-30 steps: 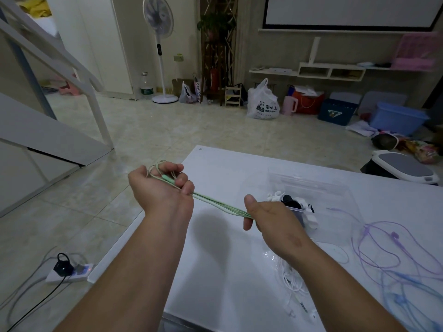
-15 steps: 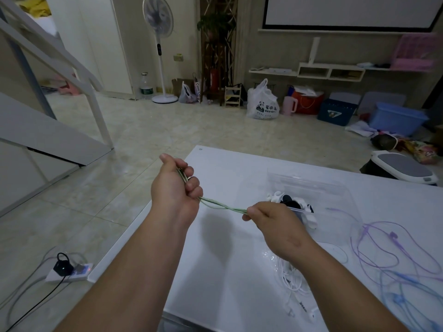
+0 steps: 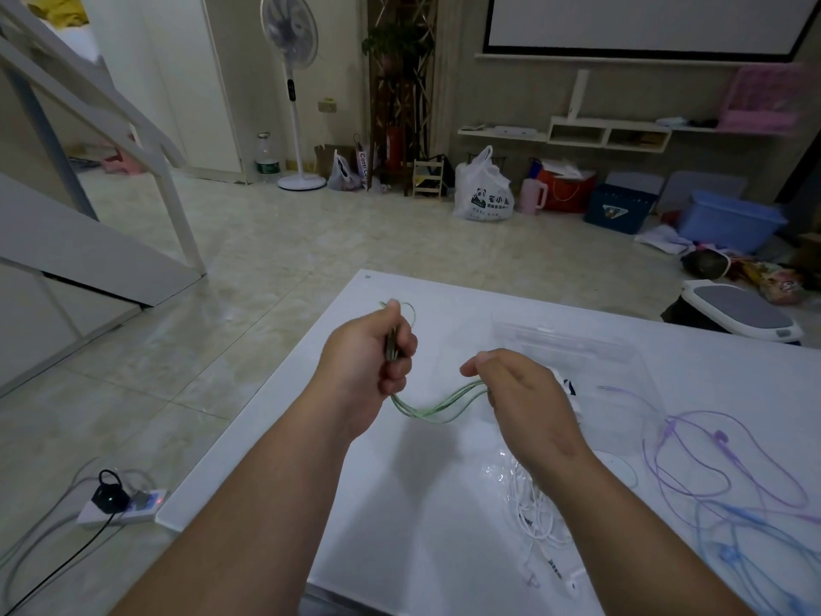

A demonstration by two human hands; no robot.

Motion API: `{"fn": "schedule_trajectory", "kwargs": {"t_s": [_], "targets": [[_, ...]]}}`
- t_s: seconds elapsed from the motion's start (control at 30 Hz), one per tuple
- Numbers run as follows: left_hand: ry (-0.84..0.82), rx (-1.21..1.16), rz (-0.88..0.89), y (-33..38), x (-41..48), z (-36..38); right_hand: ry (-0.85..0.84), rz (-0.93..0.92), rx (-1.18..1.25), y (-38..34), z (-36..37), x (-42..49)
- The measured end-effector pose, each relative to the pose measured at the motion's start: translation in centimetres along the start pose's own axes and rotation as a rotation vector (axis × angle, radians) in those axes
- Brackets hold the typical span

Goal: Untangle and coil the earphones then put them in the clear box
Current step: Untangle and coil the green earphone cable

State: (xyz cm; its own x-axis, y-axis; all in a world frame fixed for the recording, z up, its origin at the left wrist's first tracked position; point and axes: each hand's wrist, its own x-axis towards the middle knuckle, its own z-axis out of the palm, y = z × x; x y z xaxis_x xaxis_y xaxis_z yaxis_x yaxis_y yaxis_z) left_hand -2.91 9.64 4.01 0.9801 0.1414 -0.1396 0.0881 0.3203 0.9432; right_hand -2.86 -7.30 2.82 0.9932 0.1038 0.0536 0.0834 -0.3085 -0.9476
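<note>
Hands are working above the white table. Left hand is gripping a bunch of the green earphones in a closed fist, loop ends sticking out at 12 o'clock of the fist. Cable is sagging in a slack curve from under the fist toward 3 o'clock, into the right hand. Right hand is curling its fingers round the strands, thumb pointing to 9 o'clock, fingertips hidden behind the hand's back. Green earphones are hanging between both hands, outside the clear box. Clear box is sitting on the table at 2 o'clock of the right hand, with a white-and-dark bundle inside, mostly hidden by the hand. White earphones are lying tangled at 6 o'clock of the right hand. Purple earphones and blue earphones are sprawling at 4 o'clock.
</note>
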Motion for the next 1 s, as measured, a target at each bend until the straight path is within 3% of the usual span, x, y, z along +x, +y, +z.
{"fn": "schedule_trajectory", "kwargs": {"t_s": [0.37, 0.63, 0.87, 1.0], "targets": [[-0.283, 0.195, -0.161, -0.6, -0.5, 0.6, -0.03, -0.019, 0.134, 0.2, -0.2, 0.3], [-0.34, 0.251, -0.209, -0.6, -0.7, 1.0, -0.144, -0.087, 0.239, 0.2, 0.0, 0.2], [-0.357, 0.272, -0.233, -0.6, -0.7, 1.1, -0.006, -0.076, 0.148, 0.1, 0.3, 0.5], [-0.361, 0.268, -0.246, -0.5, -0.8, 1.1, -0.029, -0.049, 0.163, 0.0, 0.3, 0.5]]}}
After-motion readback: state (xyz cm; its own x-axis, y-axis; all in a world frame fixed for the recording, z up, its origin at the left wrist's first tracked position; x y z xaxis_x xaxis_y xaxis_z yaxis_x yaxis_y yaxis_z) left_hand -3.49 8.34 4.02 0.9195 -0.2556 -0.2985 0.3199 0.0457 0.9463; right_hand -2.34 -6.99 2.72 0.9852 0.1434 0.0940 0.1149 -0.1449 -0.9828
